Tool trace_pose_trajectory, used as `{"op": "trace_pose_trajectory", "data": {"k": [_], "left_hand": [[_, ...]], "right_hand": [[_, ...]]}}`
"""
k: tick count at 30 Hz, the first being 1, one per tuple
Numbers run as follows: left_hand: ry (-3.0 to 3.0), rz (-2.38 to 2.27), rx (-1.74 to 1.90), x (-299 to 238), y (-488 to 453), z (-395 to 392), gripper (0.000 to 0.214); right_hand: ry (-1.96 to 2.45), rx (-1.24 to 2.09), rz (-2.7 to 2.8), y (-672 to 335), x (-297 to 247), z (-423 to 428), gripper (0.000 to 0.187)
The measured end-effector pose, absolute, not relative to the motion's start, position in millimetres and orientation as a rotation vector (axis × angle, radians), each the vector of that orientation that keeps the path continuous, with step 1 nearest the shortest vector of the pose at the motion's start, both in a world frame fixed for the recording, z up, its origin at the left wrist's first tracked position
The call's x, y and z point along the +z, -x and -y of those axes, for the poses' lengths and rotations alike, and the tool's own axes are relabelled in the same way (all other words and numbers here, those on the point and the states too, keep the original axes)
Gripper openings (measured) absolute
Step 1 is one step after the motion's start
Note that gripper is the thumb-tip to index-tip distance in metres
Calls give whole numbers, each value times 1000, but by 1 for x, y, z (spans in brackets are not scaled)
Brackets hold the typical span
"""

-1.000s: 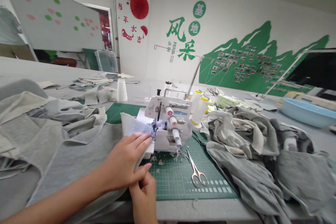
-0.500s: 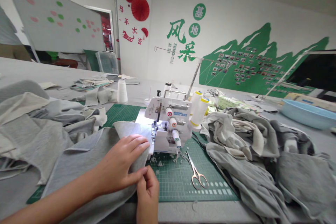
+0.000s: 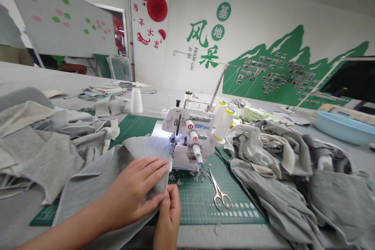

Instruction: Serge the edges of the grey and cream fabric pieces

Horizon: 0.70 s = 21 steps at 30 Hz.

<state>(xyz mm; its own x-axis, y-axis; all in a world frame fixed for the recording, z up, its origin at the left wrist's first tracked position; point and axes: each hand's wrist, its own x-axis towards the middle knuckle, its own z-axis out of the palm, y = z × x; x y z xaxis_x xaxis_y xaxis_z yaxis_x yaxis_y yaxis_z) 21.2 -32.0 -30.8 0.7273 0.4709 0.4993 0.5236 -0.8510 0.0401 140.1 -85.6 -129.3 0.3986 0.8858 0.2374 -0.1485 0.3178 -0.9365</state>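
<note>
A white overlock sewing machine [image 3: 187,136] stands on a green cutting mat [image 3: 202,199], with its needle and presser foot [image 3: 172,144] at the edge of a grey fleece fabric piece [image 3: 117,172]. My left hand [image 3: 134,191] lies flat on the fabric just in front of the foot. My right hand [image 3: 169,216] pinches the fabric's edge from below, touching my left fingertips. Gold-handled scissors [image 3: 219,194] lie on the mat to the right of my hands, apart from them.
Heaped grey fabric [image 3: 272,164] fills the table to the right, and more [image 3: 43,152] lies to the left. Lint lies on the mat near the machine. Thread cones [image 3: 222,123] stand behind it. A blue plastic basin [image 3: 344,127] sits at the far right.
My right hand has moved slightly right and up, closer to the machine. The fabric has shifted toward the presser foot, now covering more of the mat's left part.
</note>
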Motion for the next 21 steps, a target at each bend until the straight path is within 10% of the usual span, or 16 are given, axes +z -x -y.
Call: {"op": "trace_pose_trajectory", "data": {"k": [21], "left_hand": [[2687,904,-747,-34,-27,38,61]], "right_hand": [[971,960,968,-142,-138,79,25]]}}
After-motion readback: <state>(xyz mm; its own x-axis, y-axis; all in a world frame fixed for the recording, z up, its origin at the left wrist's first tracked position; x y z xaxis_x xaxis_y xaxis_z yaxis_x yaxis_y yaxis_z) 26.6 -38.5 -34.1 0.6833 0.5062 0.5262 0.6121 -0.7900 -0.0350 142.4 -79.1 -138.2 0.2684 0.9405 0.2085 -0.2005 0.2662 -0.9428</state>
